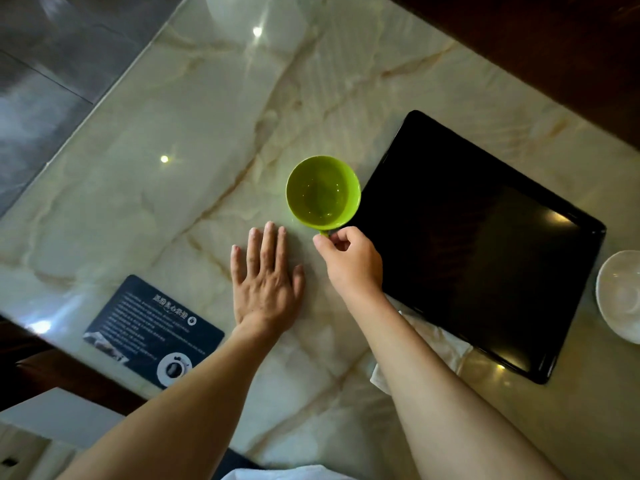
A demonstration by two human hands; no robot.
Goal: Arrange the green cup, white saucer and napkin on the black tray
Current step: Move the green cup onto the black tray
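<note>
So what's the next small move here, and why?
Probably lift the cup by its handle, pinched by the right hand, and carry it right onto the tray, which is bare. The cup stands on the table just beside it.

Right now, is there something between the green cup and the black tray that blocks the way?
Nothing visible does. The green cup sits right beside the black tray, whose surface is bare; the right hand pinches the cup's handle.

The black tray [478, 237] lies bare and open from above; the green cup [322, 192] crowds its left edge.
</note>
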